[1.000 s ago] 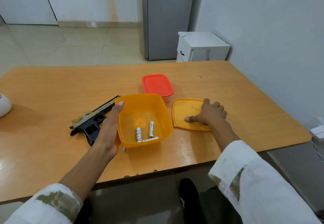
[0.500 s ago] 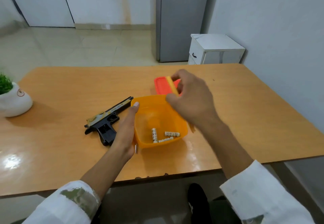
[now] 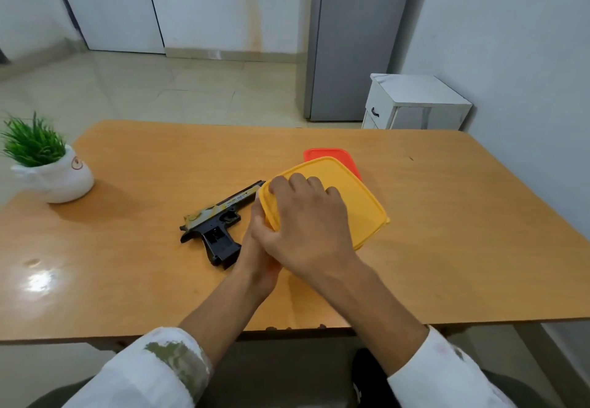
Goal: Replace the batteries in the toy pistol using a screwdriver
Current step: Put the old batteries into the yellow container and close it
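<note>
The black and gold toy pistol [image 3: 220,219] lies on its side on the wooden table [image 3: 447,248], left of the orange box [image 3: 365,243]. The yellow lid [image 3: 354,197] now sits on top of that box and hides the batteries inside. My right hand [image 3: 306,225] lies over the lid's near-left corner, fingers on top and thumb curled at its edge. My left hand [image 3: 258,264] presses against the box's left wall, mostly hidden under the right hand, with one straight digit showing. No screwdriver is in sight.
A red lidded container [image 3: 332,155] stands just behind the orange box. A small green plant in a white pot [image 3: 60,177] is at the table's far left. Beyond the table are a white cabinet [image 3: 415,101] and a grey fridge.
My right hand picked the yellow lid up from the table right of the box, carried it over and set it on the box, covering the batteries. My left hand stayed at the box's side.
</note>
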